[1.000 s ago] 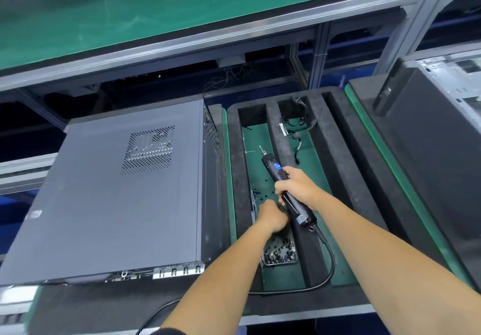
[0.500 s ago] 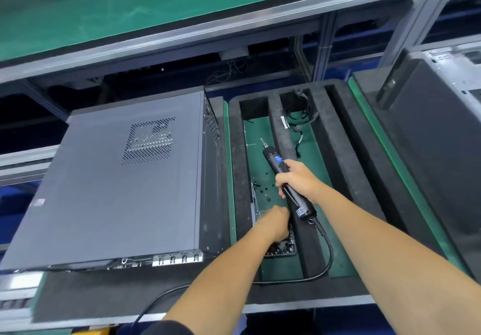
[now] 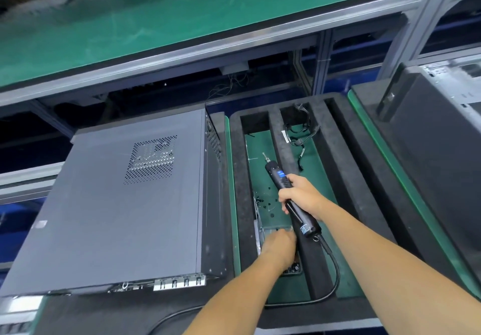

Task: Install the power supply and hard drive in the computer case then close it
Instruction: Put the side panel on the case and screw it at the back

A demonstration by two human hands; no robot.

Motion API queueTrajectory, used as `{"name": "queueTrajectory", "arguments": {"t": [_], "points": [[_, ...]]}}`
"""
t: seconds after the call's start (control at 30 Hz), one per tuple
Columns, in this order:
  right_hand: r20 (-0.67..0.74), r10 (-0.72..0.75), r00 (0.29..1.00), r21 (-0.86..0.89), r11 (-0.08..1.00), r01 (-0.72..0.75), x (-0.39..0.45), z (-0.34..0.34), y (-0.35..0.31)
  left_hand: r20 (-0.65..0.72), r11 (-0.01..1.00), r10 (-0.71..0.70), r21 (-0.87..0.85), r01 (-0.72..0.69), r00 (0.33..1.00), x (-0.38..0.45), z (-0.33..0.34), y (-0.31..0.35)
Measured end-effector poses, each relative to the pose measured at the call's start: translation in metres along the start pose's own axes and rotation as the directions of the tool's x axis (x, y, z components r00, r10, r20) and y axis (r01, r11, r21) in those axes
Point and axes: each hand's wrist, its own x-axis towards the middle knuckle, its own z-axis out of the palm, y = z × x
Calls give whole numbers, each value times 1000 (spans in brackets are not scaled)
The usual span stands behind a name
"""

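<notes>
A grey computer case (image 3: 117, 204) lies on its side at the left, its vented side panel on top and closed. My right hand (image 3: 302, 196) grips a black corded electric screwdriver (image 3: 291, 196), bit pointing away over the foam tray's (image 3: 239, 178) left slot. My left hand (image 3: 279, 250) reaches down into a small clear screw box (image 3: 294, 269) in that slot, fingers curled among the screws; whether it pinches one is hidden.
Loose black screws (image 3: 263, 201) lie on the green mat beyond the box. A cable bundle (image 3: 299, 136) sits in the tray's middle slot. A second dark case (image 3: 437, 152) stands at the right. A green-topped shelf (image 3: 182, 22) runs overhead behind.
My left hand has moved back toward me and lower, down into the screw box. My right hand keeps the screwdriver in nearly the same place.
</notes>
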Motion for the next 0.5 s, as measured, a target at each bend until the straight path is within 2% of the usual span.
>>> {"name": "queueTrajectory", "arguments": {"t": [0.23, 0.5], "points": [[7, 6, 1000, 7, 1000, -6, -1, -1, -2, -12, 985, -96, -148, 93, 995, 1, -7, 1], [7, 2, 1000, 6, 1000, -2, -2, -2, -2, -48, 993, -69, -103, 63, 996, 2, -7, 1]]}}
